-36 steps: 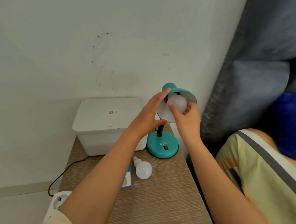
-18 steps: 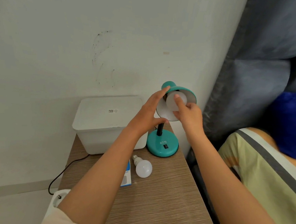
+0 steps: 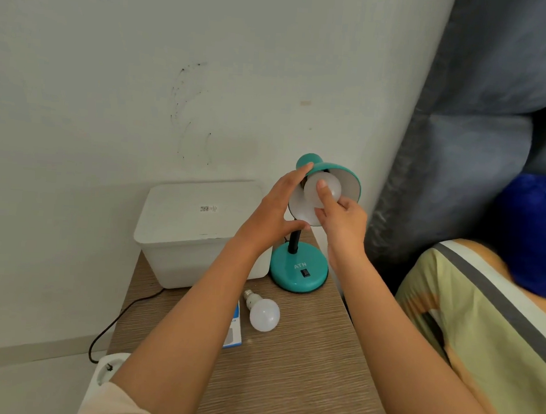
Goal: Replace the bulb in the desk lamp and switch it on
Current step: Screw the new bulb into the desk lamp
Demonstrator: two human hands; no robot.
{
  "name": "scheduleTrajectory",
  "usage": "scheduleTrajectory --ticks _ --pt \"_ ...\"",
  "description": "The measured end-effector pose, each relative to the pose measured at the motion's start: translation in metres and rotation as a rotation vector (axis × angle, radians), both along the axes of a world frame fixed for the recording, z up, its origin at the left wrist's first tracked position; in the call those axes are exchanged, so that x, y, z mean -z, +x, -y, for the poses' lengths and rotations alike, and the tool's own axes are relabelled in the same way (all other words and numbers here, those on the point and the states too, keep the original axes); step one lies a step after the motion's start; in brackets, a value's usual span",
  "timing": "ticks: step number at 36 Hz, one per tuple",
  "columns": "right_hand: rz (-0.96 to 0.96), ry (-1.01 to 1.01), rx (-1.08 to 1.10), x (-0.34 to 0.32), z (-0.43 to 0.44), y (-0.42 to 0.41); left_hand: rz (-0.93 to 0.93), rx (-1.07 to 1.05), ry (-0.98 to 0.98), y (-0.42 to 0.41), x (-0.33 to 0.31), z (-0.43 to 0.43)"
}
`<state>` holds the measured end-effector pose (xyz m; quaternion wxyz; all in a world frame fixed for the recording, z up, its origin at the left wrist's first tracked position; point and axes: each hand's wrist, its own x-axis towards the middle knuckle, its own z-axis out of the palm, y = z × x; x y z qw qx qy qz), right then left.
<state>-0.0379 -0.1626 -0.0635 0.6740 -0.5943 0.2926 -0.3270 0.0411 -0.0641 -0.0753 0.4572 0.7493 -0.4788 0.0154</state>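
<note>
1. The left hand point(image 3: 276, 215) is spread around the near rim of the teal lamp shade point(image 3: 341, 182), fingertips on its top and thumb beneath. Judged purpose: to brace the shade, which is tilted toward the person, so that the neck does not give under a twisting load.
2. The right hand point(image 3: 341, 221) pinches the white bulb in the shade point(image 3: 326, 186) with thumb and fingers. The bulb sits in the mouth of the shade; its threaded end and the socket are hidden, so I cannot tell how far it is seated.
3. The lamp base point(image 3: 298, 268) stands near the far right corner of the tabletop point(image 3: 302, 370). Its black rocker switch point(image 3: 306, 273) faces the person and is untouched. No light shows, so switching on is not yet done.
4. A second bulb point(image 3: 262, 312) lies on its side at mid tabletop, screw cap toward the far edge, within reach and apart from the base. Which bulb is the replacement cannot be told.
5. A blue-and-white carton point(image 3: 235, 332) lies just left of that bulb, partly under the left forearm; its contents are not visible.
6. A white lidded bin point(image 3: 195, 230) occupies the far left corner, lid closed, contents not visible.
</note>
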Motion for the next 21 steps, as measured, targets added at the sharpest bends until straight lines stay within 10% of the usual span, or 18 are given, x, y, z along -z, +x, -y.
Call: scheduleTrajectory --ticks 8,21 --pt "-0.025 -0.623 0.080 -0.0013 0.0026 -0.0060 0.006 0.004 0.007 0.0003 0.0011 0.0002" --pt "-0.081 -0.615 0.064 -0.0061 0.0001 -0.0068 0.029 0.001 0.031 0.0001 -0.0009 0.0000"
